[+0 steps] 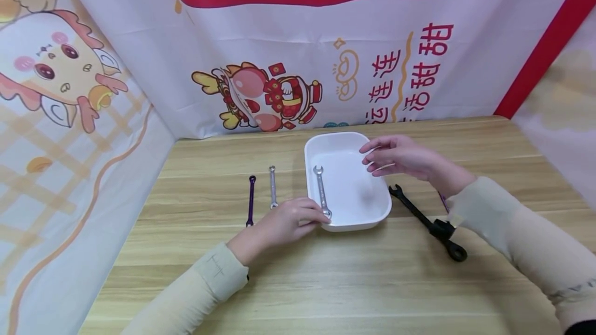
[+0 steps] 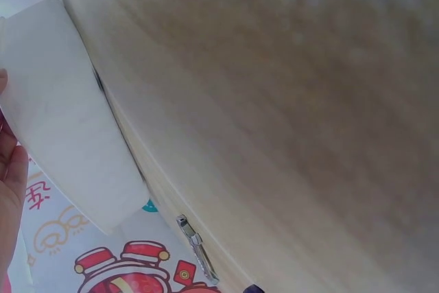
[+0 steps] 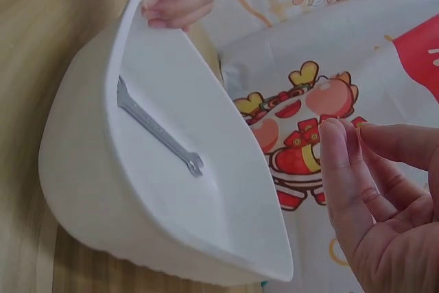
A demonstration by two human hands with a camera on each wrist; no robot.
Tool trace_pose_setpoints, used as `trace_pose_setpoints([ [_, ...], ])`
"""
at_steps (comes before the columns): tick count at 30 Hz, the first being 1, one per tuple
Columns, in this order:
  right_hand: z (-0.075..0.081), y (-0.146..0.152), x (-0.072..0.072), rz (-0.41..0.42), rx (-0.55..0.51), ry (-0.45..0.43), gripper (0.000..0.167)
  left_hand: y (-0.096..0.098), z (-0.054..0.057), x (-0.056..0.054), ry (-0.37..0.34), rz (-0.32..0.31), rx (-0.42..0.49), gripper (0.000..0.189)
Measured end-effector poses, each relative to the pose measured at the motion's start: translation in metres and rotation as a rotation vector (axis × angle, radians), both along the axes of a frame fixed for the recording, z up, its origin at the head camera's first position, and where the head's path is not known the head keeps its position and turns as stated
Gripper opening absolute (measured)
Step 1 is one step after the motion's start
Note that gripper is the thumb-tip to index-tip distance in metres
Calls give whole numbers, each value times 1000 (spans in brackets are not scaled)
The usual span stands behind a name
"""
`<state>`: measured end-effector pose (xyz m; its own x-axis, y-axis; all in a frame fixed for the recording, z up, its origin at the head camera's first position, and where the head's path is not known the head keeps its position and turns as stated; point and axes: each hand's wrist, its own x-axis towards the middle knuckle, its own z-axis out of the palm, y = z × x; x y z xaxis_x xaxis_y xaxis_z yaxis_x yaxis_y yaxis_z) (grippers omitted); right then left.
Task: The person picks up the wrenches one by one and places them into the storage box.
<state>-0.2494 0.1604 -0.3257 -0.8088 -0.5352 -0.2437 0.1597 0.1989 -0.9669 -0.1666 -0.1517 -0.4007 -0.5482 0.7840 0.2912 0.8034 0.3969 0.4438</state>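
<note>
My left hand (image 1: 295, 218) pinches the rim of a white plastic bin (image 1: 356, 180) at its near left corner. In the right wrist view, the left fingers (image 3: 182, 1) overlap the rim there. Inside the bin, a silver open-ended wrench (image 1: 322, 190) lies along the left side, its lower end close to those fingers. My right hand (image 1: 402, 158) hovers over the bin's far right edge, fingers relaxed and slightly bent, with nothing held. In the right wrist view, the right thumb and fingers (image 3: 384, 204) stand beside the bin, apart from it.
On the wooden table (image 1: 307, 283), left of the bin, lie a purple wrench (image 1: 251, 200) and a small silver wrench (image 1: 272, 186). A black wrench (image 1: 414, 211) lies to its right, with part of a purple item (image 1: 443, 201) beyond, mostly behind the right wrist. A printed cloth (image 1: 288, 40) hangs behind.
</note>
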Motion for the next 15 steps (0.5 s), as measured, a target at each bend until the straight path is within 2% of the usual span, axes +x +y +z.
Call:
trace_pose_setpoints([
  [9, -8, 34, -5, -76, -65, 3, 18, 1, 0, 0, 13, 3, -2, 19],
  [15, -12, 52, -8, -114, -57, 19, 19, 1, 0, 0, 2, 5, -4, 19],
])
